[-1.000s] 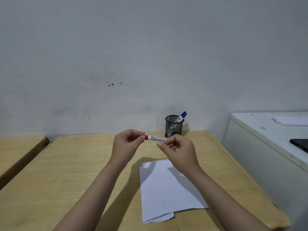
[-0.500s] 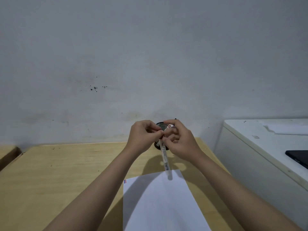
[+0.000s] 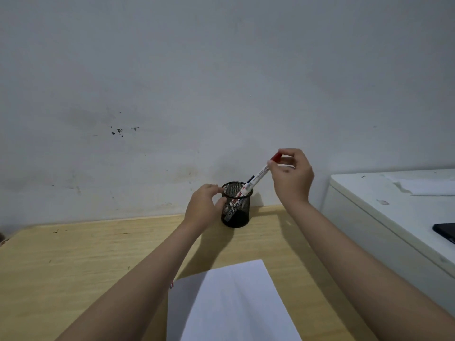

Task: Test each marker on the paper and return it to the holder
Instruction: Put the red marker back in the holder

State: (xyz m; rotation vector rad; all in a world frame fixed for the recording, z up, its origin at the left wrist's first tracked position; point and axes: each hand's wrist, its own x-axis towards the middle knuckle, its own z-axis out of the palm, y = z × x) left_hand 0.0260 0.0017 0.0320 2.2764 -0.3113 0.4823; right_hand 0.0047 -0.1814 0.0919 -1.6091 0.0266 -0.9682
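Note:
A black mesh holder (image 3: 240,214) stands at the back of the wooden desk, close to the wall. My right hand (image 3: 291,177) pinches the red-capped end of a white marker (image 3: 258,177), which slants down with its lower end inside the holder. A second marker with a dark blue cap (image 3: 250,179) leans in the holder behind it. My left hand (image 3: 205,205) rests against the holder's left side, thumb and fingers on its rim and wall. A white sheet of paper (image 3: 234,303) lies near the front of the desk, with small red and blue marks at its left corner.
The wooden desk (image 3: 86,262) stretches to the left. A white cabinet (image 3: 394,212) stands level with the desk on the right, with a dark flat device (image 3: 445,231) and a folded white sheet (image 3: 423,187) on top. A grey wall is directly behind.
The hands were joined on the red marker above the paper. Now the right hand has carried it back and tipped it into the holder, and the left hand has gone to the holder's side.

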